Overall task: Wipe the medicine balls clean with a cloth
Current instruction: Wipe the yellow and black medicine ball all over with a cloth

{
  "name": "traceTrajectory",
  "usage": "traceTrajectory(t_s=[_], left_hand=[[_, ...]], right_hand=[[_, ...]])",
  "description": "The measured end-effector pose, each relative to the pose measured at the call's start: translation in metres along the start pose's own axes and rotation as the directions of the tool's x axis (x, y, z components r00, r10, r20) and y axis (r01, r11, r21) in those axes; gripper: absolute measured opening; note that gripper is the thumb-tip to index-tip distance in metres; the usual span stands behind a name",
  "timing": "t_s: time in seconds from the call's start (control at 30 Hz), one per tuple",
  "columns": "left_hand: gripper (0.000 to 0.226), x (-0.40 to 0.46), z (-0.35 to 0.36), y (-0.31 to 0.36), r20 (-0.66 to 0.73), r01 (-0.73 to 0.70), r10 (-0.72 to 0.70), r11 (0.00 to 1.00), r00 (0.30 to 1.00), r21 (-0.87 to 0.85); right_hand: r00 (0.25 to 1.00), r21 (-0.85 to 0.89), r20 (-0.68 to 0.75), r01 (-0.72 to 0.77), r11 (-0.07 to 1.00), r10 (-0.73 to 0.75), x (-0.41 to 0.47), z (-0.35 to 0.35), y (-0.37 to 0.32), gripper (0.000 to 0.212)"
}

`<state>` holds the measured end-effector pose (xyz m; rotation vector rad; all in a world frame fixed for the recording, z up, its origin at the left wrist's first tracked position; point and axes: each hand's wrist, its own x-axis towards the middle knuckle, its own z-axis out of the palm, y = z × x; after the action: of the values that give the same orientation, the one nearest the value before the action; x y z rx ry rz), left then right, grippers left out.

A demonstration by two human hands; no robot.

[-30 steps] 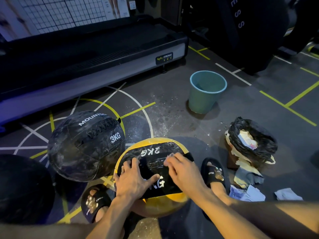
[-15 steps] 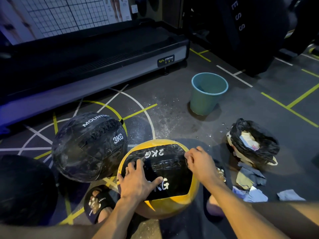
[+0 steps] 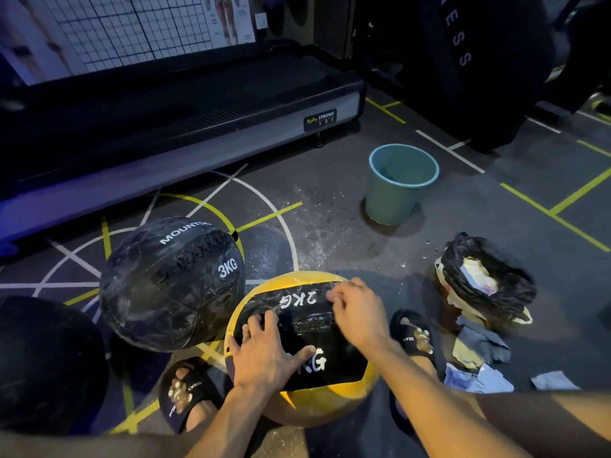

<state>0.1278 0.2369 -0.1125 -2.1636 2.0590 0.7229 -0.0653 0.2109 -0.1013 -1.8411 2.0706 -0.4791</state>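
A yellow medicine ball [image 3: 317, 404] with a black panel marked 2KG sits on the floor between my feet. My left hand [image 3: 267, 355] lies flat on the panel's near side with its fingers spread. My right hand [image 3: 358, 312] rests on top of the ball beside the 2KG mark, fingers bent down onto the surface. No cloth shows under it. To the left stands a black 3KG medicine ball [image 3: 172, 285], streaked and shiny. A third dark ball [image 3: 43, 365] is cut off at the left edge.
A teal bucket [image 3: 400, 186] stands further out on the wet, speckled floor. A black bag of waste [image 3: 486, 279] and loose rags [image 3: 479, 348] lie at the right. A treadmill [image 3: 165, 127] runs along the back. My sandalled feet [image 3: 188, 391] flank the yellow ball.
My right hand slid from the ball's middle out to its right edge, then back up to the top near the 2KG mark. My left hand stayed flat on the panel.
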Motion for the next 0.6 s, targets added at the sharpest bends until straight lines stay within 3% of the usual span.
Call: traceTrajectory(t_s=[0.13,0.17,0.3,0.37,0.43,0.5,0.6], left_hand=[[0.096,0.000,-0.001,-0.003,0.016,0.009,-0.009,1.000,1.000,0.002],[0.095,-0.001,0.000,-0.004,0.014,0.006,-0.006,1.000,1.000,-0.008],[0.094,-0.003,0.001,-0.007,0.006,-0.040,0.040,0.999,0.999,-0.029],[0.105,0.000,-0.002,-0.013,0.033,-0.092,0.096,0.991,0.995,-0.093],[0.107,0.002,-0.006,-0.020,0.076,-0.145,0.157,0.978,0.985,-0.152],[0.096,0.000,-0.007,-0.021,0.116,-0.204,0.218,0.971,0.969,-0.121],[0.086,-0.009,-0.001,-0.018,0.116,-0.262,0.266,0.964,0.957,-0.046]], right_hand=[[0.938,0.017,0.100,0.331,0.943,-0.331,-0.018,0.009,-0.019,0.024],[0.948,0.017,0.085,0.305,0.952,-0.305,-0.013,0.005,-0.006,0.023],[0.998,0.019,0.027,-0.060,0.998,0.060,0.006,-0.008,0.058,0.017],[0.993,0.018,0.014,-0.116,0.993,0.116,0.002,-0.007,0.065,0.016],[0.992,0.053,-0.055,-0.111,0.992,0.114,-0.004,-0.006,0.053,0.015],[0.992,0.114,-0.094,-0.075,0.991,0.086,-0.006,-0.002,0.028,0.017],[0.991,0.099,0.002,0.134,0.986,-0.135,-0.012,0.019,-0.017,0.020]])
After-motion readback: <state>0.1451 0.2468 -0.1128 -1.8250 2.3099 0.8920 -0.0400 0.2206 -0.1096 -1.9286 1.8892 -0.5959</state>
